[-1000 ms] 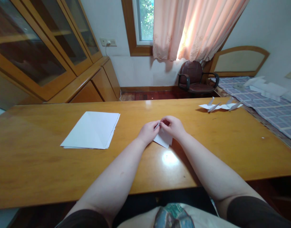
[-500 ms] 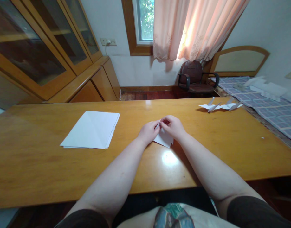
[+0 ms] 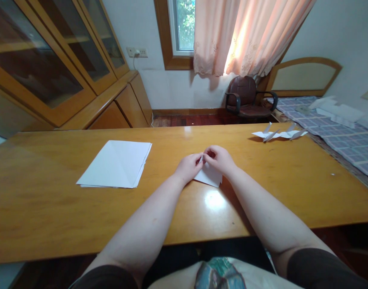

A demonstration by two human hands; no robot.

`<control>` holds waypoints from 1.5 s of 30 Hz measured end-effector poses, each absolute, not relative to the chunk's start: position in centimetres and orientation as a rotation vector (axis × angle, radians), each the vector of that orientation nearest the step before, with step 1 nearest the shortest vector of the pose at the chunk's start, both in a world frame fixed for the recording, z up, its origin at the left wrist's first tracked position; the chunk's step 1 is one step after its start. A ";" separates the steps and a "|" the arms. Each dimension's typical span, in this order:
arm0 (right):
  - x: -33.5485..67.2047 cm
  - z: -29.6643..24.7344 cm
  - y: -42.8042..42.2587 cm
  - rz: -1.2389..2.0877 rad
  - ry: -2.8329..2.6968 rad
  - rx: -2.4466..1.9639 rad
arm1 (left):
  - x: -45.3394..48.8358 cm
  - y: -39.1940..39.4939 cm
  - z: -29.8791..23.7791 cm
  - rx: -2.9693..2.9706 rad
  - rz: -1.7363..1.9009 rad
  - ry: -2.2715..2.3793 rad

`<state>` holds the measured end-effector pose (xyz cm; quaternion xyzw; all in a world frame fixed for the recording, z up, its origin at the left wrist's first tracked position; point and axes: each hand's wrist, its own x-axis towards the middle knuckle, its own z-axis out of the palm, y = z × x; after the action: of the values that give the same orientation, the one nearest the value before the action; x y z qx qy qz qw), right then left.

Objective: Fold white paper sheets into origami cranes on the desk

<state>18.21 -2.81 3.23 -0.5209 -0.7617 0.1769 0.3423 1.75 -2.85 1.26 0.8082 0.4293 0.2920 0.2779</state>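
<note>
left hand (image 3: 189, 166): gripping paper (image 3: 208, 176), frame centre | right hand (image 3: 219, 161): pinching its top | sheets (image 3: 116, 164): centre left | folded shapes (image 3: 287, 135): right side

Room in a home, likely bedroom doubling as study. Evidence: bed with checked blue cover (image 3: 349, 146) and arched wooden headboard (image 3: 301, 76); pink embroidered curtain (image 3: 217, 40) half across window (image 3: 186, 26); glass-fronted wooden cabinet (image 3: 36, 52); long wooden table (image 3: 51, 220); brown office-type armchair (image 3: 242, 92); dark reddish floor (image 3: 199, 120), wood-like.
</note>
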 end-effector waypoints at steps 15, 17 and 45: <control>19.1 1.9 -1.4 0.660 -1.793 -1.405 | 1.6 -1.1 -0.6 1.407 1.075 1.150; 19.0 1.8 -1.5 0.763 -1.776 -1.470 | 1.5 -1.0 -0.7 1.375 1.068 1.174; 19.4 0.3 -0.9 1.435 -1.443 -1.371 | 0.7 0.0 -1.5 1.021 1.071 1.263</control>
<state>19.38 -0.94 0.34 -0.5260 -0.5536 0.5507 0.3371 0.66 -0.01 -1.49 0.4339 0.5364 0.4549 0.5631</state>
